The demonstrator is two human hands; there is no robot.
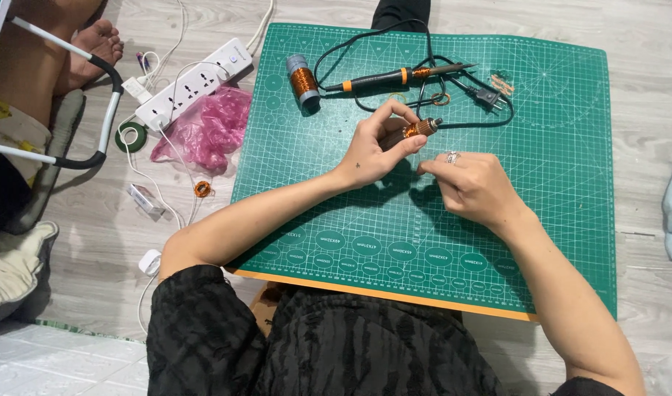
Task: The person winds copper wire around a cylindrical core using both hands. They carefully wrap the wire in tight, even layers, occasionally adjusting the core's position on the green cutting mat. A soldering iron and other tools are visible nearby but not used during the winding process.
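My left hand (pixel 376 147) pinches a small cylinder wound with copper wire (pixel 419 128) above a green cutting mat (pixel 556 191). Just to its right, my right hand (pixel 474 185), a ring on one finger, has its fingers curled close to the coil; a fine wire between them is too thin to make out. Behind the hands on the mat lie a spool of copper wire (pixel 303 81) and a black and orange soldering iron (pixel 398 76) with its black cord and plug (pixel 488 96).
A white power strip (pixel 193 84) with white cables lies left of the mat, next to a pink plastic bag (pixel 204 128), a green tape roll (pixel 132 136) and a small copper coil (pixel 202 189). Another person's bare feet (pixel 94 44) rest at top left. Small copper pieces (pixel 501 81) lie near the plug.
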